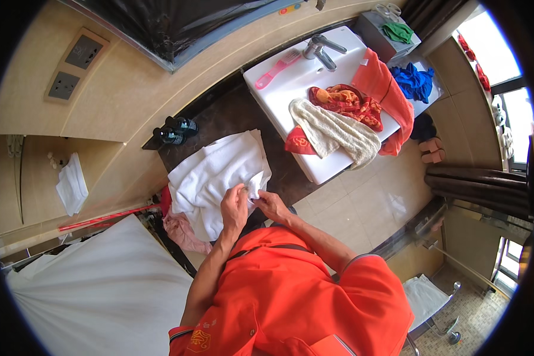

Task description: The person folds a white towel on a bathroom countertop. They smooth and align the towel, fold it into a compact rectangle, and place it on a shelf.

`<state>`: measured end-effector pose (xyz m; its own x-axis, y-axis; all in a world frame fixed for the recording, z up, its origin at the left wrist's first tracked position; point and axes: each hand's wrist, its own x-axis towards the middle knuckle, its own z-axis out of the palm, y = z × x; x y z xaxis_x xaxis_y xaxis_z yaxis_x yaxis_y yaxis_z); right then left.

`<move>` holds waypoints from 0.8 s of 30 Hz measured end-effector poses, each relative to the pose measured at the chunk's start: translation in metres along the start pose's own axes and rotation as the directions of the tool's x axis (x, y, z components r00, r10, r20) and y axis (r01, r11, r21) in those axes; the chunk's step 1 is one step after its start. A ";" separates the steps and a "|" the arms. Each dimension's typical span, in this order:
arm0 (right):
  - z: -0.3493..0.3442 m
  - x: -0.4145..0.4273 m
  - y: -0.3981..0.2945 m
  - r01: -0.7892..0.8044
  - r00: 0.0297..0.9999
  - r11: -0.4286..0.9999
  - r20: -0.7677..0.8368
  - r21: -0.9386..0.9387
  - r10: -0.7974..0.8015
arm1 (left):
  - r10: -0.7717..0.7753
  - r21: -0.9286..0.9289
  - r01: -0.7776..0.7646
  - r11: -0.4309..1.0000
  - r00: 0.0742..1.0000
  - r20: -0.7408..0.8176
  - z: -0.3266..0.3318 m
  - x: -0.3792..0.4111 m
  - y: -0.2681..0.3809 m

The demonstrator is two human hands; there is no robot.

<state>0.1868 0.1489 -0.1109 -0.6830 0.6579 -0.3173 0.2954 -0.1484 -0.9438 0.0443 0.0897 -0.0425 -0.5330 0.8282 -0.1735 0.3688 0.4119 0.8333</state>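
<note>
A white towel (209, 178) lies rumpled over the dark stone counter (231, 111), its near side hanging over the edge. My left hand (235, 207) is at the towel's right part, with the fingers bent close together near a raised corner. Beside it, my right hand (271, 205) pinches the towel's edge between thumb and fingers. Whether the left fingertips grip the cloth cannot be made out. A pink cloth (186, 233) hangs below the towel on the left.
The white sink (267, 95) holds a pink brush (273, 74), a cream towel (338, 129), a red patterned cloth (351, 104) and a coral towel (385, 89). Two dark bottles (171, 135) stand at the counter's back left. A white-covered surface (102, 285) is at lower left.
</note>
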 end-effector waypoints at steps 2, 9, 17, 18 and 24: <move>0.008 0.005 0.015 0.184 0.983 0.980 0.021 -0.077 -0.183 | 0.071 0.291 -0.062 0.955 0.997 -0.018 0.006 0.007 0.007; -0.001 -0.010 -0.007 -0.011 0.960 0.964 -0.266 0.264 0.083 | -0.275 0.044 0.272 0.961 0.956 0.104 -0.006 0.025 -0.041; -0.010 0.015 0.021 -0.494 0.799 0.744 -0.102 0.449 0.592 | -0.437 -0.270 0.486 0.831 0.871 0.225 -0.012 -0.002 0.019; -0.008 0.015 0.018 -0.500 0.782 0.669 -0.046 0.551 0.622 | -0.445 -0.286 0.496 0.820 0.867 0.224 -0.012 -0.005 0.022; -0.012 0.028 0.035 -0.286 0.817 0.515 -0.075 0.808 0.572 | -0.442 -0.192 0.453 0.870 0.891 0.101 -0.010 -0.010 0.017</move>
<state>0.1860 0.1709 -0.1518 -0.3387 0.5083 -0.7918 -0.1930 -0.8611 -0.4703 0.0478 0.0847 -0.0216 -0.5615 0.5944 -0.5757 -0.0667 0.6610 0.7474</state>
